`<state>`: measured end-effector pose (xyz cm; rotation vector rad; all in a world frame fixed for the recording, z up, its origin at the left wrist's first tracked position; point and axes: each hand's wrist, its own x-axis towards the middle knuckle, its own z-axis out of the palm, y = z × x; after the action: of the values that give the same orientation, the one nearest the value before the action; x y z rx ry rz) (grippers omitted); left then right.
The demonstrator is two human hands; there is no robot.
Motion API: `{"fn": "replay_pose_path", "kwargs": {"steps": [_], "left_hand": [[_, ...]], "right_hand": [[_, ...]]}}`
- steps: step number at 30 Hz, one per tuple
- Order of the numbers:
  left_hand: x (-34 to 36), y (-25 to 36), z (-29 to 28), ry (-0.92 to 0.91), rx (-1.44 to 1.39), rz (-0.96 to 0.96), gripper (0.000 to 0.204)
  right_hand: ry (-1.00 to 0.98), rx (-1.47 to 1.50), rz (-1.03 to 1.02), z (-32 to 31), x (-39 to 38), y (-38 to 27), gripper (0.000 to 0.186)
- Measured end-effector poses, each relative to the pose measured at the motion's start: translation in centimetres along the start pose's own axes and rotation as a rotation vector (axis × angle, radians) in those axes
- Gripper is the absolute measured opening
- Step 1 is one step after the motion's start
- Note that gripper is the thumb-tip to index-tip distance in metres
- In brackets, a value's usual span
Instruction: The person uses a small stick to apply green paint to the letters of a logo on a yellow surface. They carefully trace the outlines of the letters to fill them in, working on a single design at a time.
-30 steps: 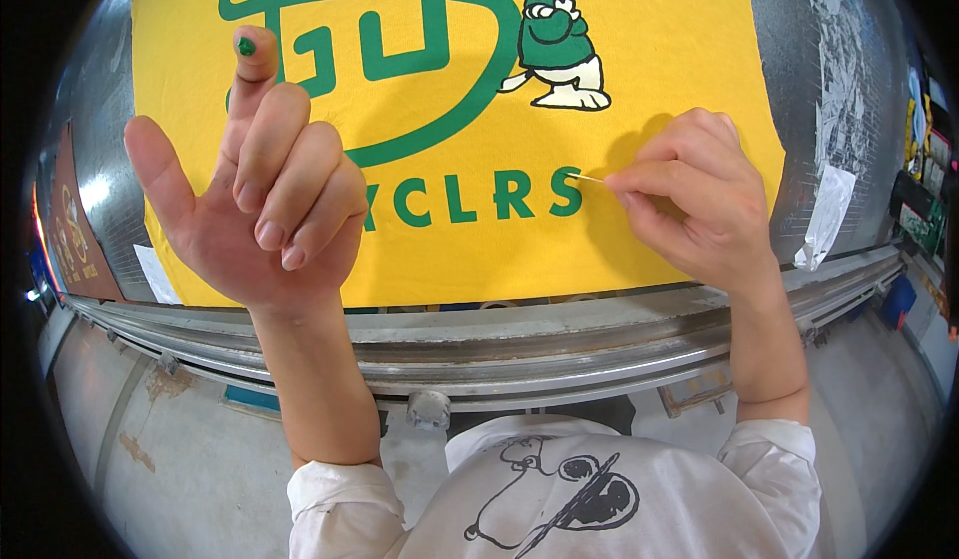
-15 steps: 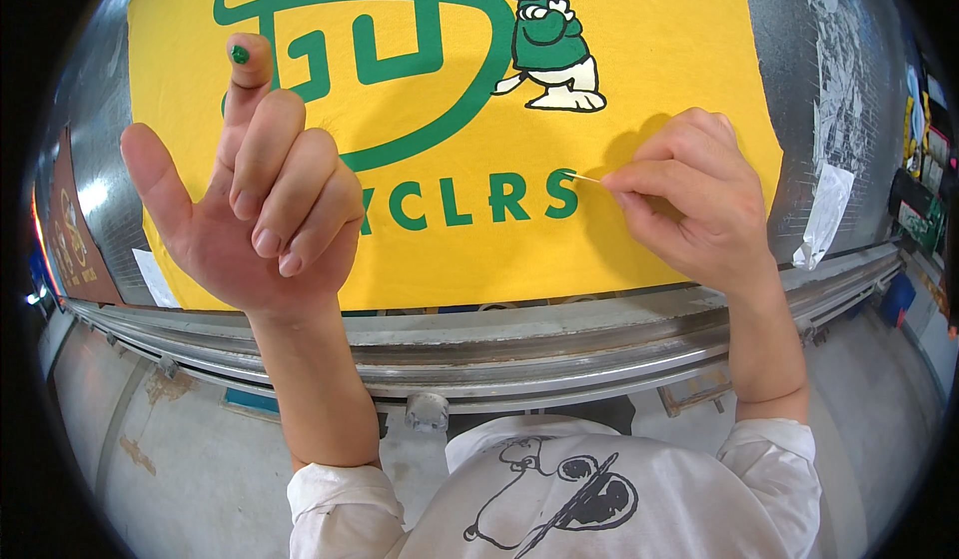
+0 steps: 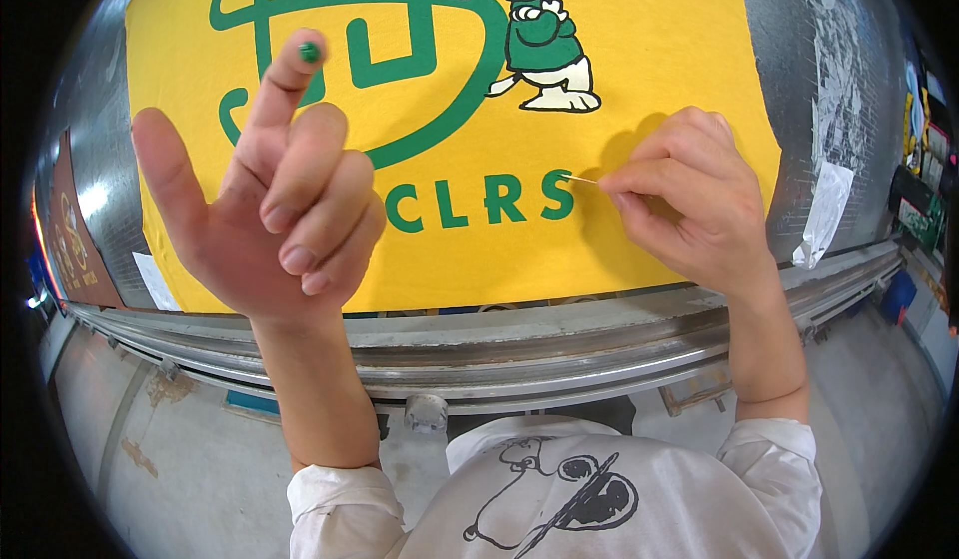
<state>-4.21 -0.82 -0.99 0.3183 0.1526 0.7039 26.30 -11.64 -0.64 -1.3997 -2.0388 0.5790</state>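
While right hand [image 3: 689, 199] is pinching thin pale stick [image 3: 583, 179] between thumb and forefinger, stick's tip is reaching last green letter [image 3: 559, 197] on yellow fabric [image 3: 479, 274] lying on dark table [image 3: 784, 49], contact unclear. Left hand [image 3: 280, 234] is hovering palm up over fabric, thumb and forefinger standing apart, other fingers curling, green paint dab [image 3: 310, 52] sitting on forefinger tip.

I see matt yellow cloth [image 3: 649, 259] beneath the right fingers [image 3: 654, 172], its green lettering [image 3: 490, 199] smooth. A glossy green dab [image 3: 310, 52] sits on the left forefinger [image 3: 283, 84]. Beyond the left thumb [image 3: 165, 154], the dark tabletop [image 3: 100, 144] shines; wristward runs a scuffed metal rail [image 3: 559, 336].
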Motion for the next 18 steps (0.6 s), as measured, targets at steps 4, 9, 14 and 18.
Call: {"fn": "replay_pose_path", "kwargs": {"steps": [4,9,14,18], "left_hand": [[0.32,-0.28,0.21,-0.014,0.031,-0.104,0.097],[0.4,-0.5,0.4,-0.002,0.052,-0.142,0.098],[0.39,-0.55,0.32,-0.007,0.04,-0.148,0.097],[0.38,-0.57,0.37,-0.005,0.045,-0.149,0.097]], "right_hand": [[-0.006,0.006,-0.007,-0.01,-0.08,0.09,0.024],[-0.015,0.007,-0.014,-0.05,-0.1,0.08,0.026],[-0.015,-0.001,-0.012,0.06,-0.2,0.12,0.026],[-0.028,0.006,-0.016,-0.1,-0.09,0.01,0.026]]}}
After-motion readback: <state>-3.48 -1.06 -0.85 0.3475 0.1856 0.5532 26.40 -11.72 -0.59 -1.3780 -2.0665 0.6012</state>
